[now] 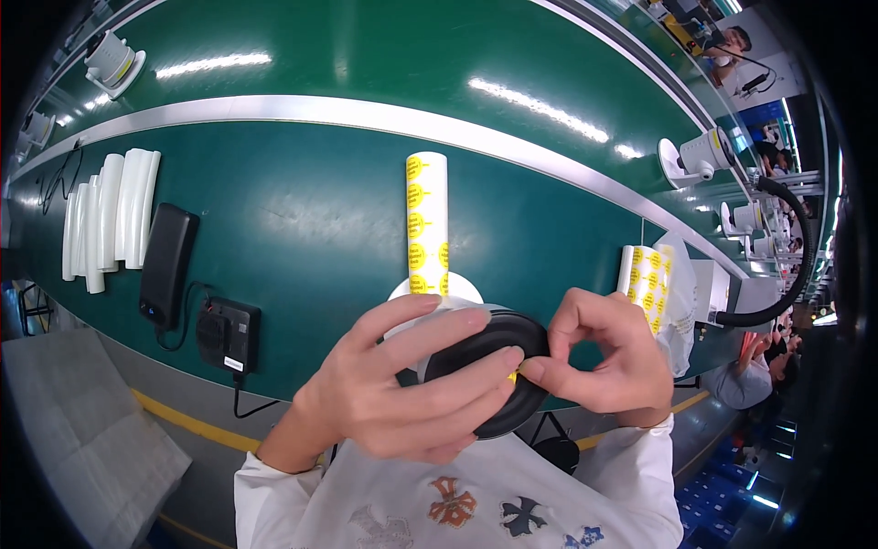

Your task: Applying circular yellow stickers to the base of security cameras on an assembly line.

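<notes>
A round, black, plastic-looking device (523, 331) is being gripped, ideally motionless, by the left hand (395, 392); grasping by the right hand (615, 359) is unclear.

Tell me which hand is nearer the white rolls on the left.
Left. The left hand is to the right of the white rolls; the right hand is farther right, at the edge of the black disc.

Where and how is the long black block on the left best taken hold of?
Probably from above, across the narrow width of the long black block, toward its far end: a cable leaves the near end, and white rolls lie close on its left.
</notes>
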A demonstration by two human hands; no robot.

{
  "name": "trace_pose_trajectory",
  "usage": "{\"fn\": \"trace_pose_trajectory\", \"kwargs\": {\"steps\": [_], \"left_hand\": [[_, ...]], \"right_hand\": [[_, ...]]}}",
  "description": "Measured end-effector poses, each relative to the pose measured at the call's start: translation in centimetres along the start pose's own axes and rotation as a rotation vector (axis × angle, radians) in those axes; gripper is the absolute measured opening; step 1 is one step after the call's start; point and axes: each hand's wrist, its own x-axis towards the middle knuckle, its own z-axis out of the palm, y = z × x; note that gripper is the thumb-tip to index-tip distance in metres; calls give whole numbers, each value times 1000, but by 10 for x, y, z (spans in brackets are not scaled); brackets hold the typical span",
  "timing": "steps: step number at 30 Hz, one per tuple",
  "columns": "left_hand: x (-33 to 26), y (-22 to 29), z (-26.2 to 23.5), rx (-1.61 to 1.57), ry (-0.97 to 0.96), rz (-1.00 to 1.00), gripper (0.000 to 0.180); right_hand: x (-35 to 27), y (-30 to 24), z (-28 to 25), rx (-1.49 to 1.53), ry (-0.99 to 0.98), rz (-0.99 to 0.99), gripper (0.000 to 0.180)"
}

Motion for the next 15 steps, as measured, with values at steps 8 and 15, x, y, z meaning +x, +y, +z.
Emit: {"fn": "trace_pose_trajectory", "kwargs": {"steps": [8,15], "left_hand": [[12,-2,-5,-35,28,-194,40],[-4,4,0,38,217,-127,38]], "right_hand": [[-7,25,10,296,47,38,26],[-6,31,14,437,17,65,26]]}}
